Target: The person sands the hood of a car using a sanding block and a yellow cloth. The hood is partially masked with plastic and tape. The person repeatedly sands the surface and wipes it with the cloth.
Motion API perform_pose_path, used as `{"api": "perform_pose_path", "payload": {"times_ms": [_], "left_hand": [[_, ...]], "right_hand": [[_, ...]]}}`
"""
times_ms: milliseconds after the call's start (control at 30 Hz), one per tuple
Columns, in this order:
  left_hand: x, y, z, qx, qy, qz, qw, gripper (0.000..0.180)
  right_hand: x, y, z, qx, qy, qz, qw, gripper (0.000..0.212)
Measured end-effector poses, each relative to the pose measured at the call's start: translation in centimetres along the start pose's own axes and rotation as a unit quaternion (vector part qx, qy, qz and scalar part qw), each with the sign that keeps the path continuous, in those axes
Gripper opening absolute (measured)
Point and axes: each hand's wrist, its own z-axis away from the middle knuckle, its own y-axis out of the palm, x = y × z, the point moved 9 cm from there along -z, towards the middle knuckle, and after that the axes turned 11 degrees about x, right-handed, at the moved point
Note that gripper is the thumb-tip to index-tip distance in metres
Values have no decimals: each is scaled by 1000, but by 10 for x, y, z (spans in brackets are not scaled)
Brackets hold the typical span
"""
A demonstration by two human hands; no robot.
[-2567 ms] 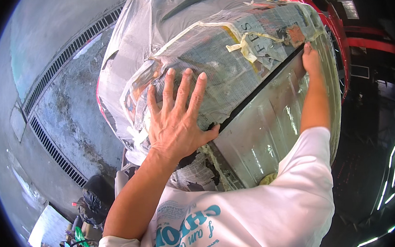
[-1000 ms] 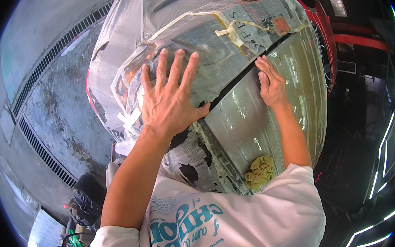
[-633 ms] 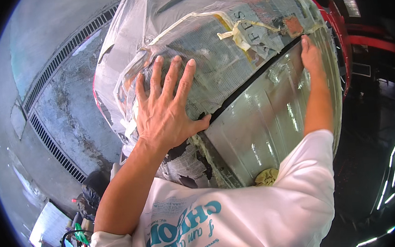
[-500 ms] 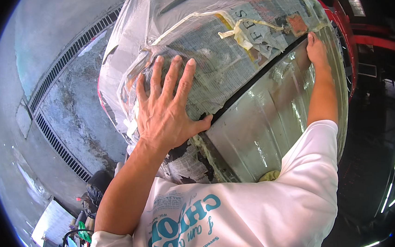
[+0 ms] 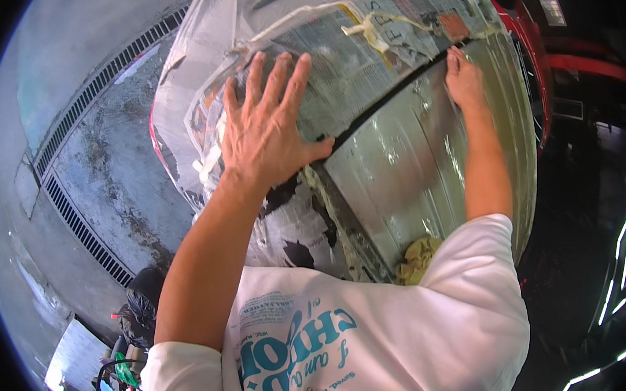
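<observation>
My left hand [image 5: 267, 125] rests with fingers spread on newspaper masking [image 5: 346, 57] taped over the vehicle body. Its thumb reaches the dark gap [image 5: 393, 95] beside a glossy grey-beige body panel [image 5: 406, 159]. Farther right, my right hand [image 5: 465, 80] is closed at the panel's far edge, fingertips close to that gap. Anything inside those fingers is hidden. Loose strips of masking tape [image 5: 374, 32] cling to the newspaper, and a reddish-brown patch [image 5: 453, 27] shows near my right hand. A crumpled yellowish cloth [image 5: 417, 259] lies at the panel's near end, against my shirt.
Clear plastic sheeting [image 5: 192, 65] covers the body at the left. A floor drain grating [image 5: 84, 232] runs along the concrete. Black plastic bags [image 5: 139, 316] and assorted items stand at lower left. A red vehicle [image 5: 530, 53] is just beyond the panel on the right.
My right hand has moved left along the panel's far edge, away from its outer corner. The left hand stays spread on the newspaper. More of the yellowish cloth shows as the view shifts.
</observation>
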Motion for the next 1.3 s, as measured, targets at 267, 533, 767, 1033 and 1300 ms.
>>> {"api": "perform_pose_path", "payload": {"times_ms": [267,533,767,1033,1300], "left_hand": [[4,-1,1,-26,11,2,1000,125],[4,-1,4,-43,31,14,998,122],[5,-1,6,-81,55,19,995,98],[3,-2,8,-96,67,35,992,92],[7,0,7,-102,62,31,992,92]], "right_hand": [[92,2,61,-3,-42,-18,999,38],[181,14,134,1,-115,-14,993,35],[277,18,214,8,-197,7,980,30],[187,2,138,-19,-119,22,993,32],[303,21,233,43,-210,-31,976,30]]}}
